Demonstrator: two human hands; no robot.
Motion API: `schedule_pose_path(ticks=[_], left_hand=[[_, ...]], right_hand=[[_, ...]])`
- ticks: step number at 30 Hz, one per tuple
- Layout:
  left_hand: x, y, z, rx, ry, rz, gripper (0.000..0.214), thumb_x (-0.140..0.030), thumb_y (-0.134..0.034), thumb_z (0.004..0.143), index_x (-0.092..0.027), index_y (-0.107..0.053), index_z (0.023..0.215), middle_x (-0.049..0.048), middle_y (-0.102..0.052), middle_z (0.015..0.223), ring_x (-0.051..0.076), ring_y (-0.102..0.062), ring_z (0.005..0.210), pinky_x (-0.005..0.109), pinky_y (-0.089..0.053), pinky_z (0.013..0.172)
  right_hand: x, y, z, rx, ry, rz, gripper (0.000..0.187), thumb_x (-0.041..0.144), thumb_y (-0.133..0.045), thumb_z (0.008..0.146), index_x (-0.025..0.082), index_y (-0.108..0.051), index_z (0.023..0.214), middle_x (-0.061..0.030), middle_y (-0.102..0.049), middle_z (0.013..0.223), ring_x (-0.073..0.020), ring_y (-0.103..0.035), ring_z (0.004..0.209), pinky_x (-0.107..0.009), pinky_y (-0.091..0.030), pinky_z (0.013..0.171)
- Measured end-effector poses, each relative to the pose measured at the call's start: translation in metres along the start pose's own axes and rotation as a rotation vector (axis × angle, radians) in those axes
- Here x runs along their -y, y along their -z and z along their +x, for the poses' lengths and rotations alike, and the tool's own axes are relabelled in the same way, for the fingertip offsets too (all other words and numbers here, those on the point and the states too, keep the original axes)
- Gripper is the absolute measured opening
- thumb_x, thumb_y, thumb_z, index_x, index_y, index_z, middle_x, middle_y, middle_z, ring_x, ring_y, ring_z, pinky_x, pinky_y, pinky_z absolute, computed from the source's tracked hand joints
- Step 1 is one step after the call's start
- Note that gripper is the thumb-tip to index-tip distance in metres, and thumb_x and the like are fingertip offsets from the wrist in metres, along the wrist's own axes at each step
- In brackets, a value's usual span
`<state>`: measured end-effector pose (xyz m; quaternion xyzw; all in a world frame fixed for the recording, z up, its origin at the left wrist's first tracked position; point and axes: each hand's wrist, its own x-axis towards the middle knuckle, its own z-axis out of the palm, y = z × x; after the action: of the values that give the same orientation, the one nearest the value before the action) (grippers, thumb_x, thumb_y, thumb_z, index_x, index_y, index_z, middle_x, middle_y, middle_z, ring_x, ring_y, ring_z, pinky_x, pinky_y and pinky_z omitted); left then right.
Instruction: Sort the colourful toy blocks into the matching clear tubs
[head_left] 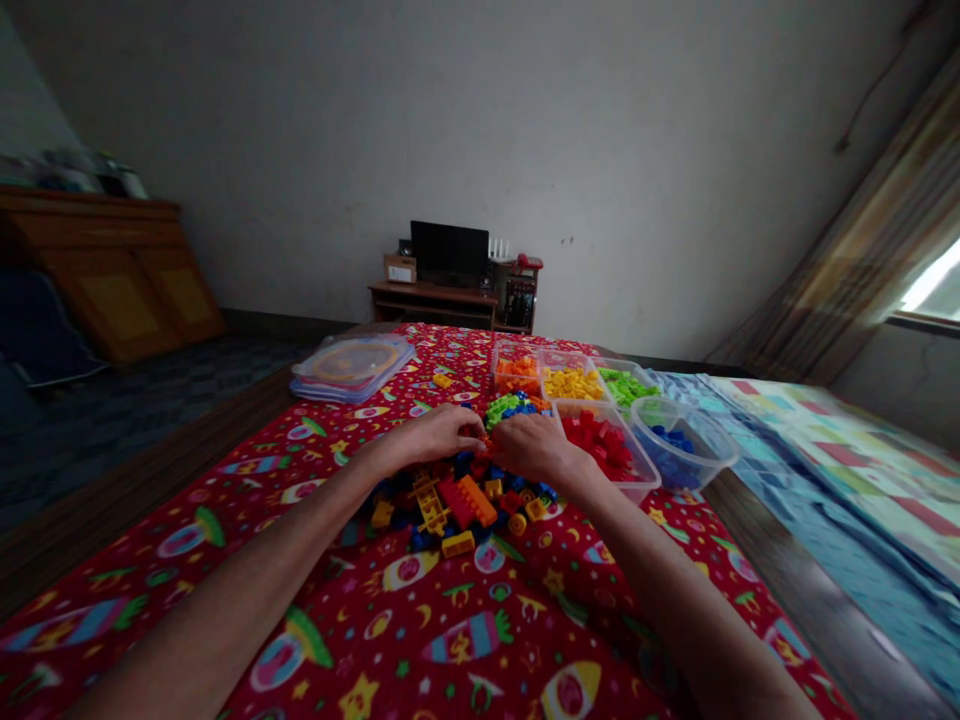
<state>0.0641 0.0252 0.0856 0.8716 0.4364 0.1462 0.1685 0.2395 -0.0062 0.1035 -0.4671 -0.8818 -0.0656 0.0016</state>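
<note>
My left hand [441,433] and my right hand [534,446] meet over a mixed pile of plastic building bricks, their fingers curled. A small orange-red piece [487,446] shows between the fingertips; which hand holds it I cannot tell. On the near side of the pile lie a long orange brick [478,501], a red brick [455,503], a yellow frame-like piece [430,503] and a yellow brick [458,544]. Green bricks [504,408] show just beyond my hands. My right hand hides part of the pile.
Clear tubs hold sorted bricks: orange [517,375], yellow [572,383], green [627,388], red [598,444] and blue [675,455]. Stacked lids [352,366] lie at the far left of the red patterned cloth [360,620]. One yellow brick [442,381] sits apart.
</note>
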Motion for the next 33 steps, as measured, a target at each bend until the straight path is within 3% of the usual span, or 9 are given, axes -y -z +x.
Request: schedule_pose_path(ticks=[4, 8, 14, 20, 26, 29, 33], left_hand=[[0.005, -0.002, 0.001, -0.013, -0.025, -0.005, 0.026, -0.042, -0.056, 0.079, -0.019, -0.068, 0.08, 0.0016, -0.068, 0.078, 0.017, -0.06, 0.073, 0.023, -0.041, 0.064], [0.006, -0.002, 0.004, -0.134, -0.02, 0.022, 0.043, -0.051, -0.042, 0.086, -0.016, -0.062, 0.069, 0.0014, -0.062, 0.067, 0.016, -0.055, 0.064, 0.024, -0.039, 0.059], [0.003, 0.003, 0.006, -0.236, -0.01, -0.041, 0.04, -0.045, -0.04, 0.086, -0.015, -0.064, 0.074, 0.0036, -0.065, 0.074, 0.016, -0.058, 0.071, 0.024, -0.044, 0.065], [0.013, 0.0, 0.007, -0.205, 0.057, 0.041, 0.022, -0.026, -0.049, 0.078, -0.017, -0.068, 0.085, 0.0045, -0.069, 0.088, 0.017, -0.062, 0.082, 0.025, -0.048, 0.075], [0.023, -0.008, 0.007, -0.118, 0.096, 0.121, 0.033, -0.024, -0.06, 0.07, -0.018, -0.068, 0.102, 0.0074, -0.067, 0.109, 0.025, -0.06, 0.103, 0.034, -0.045, 0.092], [0.025, -0.011, 0.005, -0.094, 0.135, 0.13, 0.039, -0.019, -0.058, 0.069, -0.018, -0.067, 0.107, 0.0074, -0.067, 0.113, 0.025, -0.06, 0.104, 0.033, -0.045, 0.092], [0.03, -0.01, 0.006, -0.117, 0.192, 0.121, 0.036, -0.017, -0.055, 0.068, -0.021, -0.069, 0.101, 0.0033, -0.071, 0.103, 0.021, -0.064, 0.094, 0.028, -0.048, 0.084]], right_hand=[[-0.003, 0.006, -0.005, 0.04, 0.035, 0.015, 0.027, 0.03, -0.047, 0.089, 0.017, -0.069, 0.098, -0.0135, -0.07, 0.093, -0.022, -0.066, 0.084, -0.028, -0.046, 0.067], [-0.013, 0.018, -0.011, 0.028, 0.056, 0.071, 0.024, 0.024, -0.052, 0.085, 0.018, -0.068, 0.102, -0.0107, -0.069, 0.098, -0.0206, -0.064, 0.089, -0.026, -0.044, 0.068], [-0.043, 0.027, -0.013, -0.005, 0.067, 0.298, 0.02, 0.026, -0.058, 0.083, 0.023, -0.07, 0.099, -0.0026, -0.068, 0.082, -0.0117, -0.059, 0.072, -0.021, -0.039, 0.062], [-0.067, 0.029, -0.013, 0.01, 0.003, 0.365, 0.022, 0.028, -0.061, 0.083, 0.021, -0.071, 0.101, -0.0039, -0.069, 0.088, -0.0123, -0.058, 0.074, -0.022, -0.039, 0.062], [-0.075, 0.026, -0.016, -0.066, -0.038, 0.346, 0.023, 0.03, -0.059, 0.084, 0.022, -0.071, 0.102, -0.0053, -0.069, 0.093, -0.0148, -0.06, 0.083, -0.023, -0.04, 0.066], [-0.077, 0.022, -0.017, -0.064, -0.046, 0.369, 0.025, 0.031, -0.06, 0.084, 0.022, -0.069, 0.104, -0.0055, -0.068, 0.095, -0.0143, -0.061, 0.081, -0.022, -0.042, 0.066], [-0.079, 0.021, -0.017, 0.039, -0.076, 0.436, 0.023, 0.031, -0.058, 0.084, 0.018, -0.068, 0.1, -0.0046, -0.069, 0.083, -0.0111, -0.061, 0.063, -0.021, -0.043, 0.058]])
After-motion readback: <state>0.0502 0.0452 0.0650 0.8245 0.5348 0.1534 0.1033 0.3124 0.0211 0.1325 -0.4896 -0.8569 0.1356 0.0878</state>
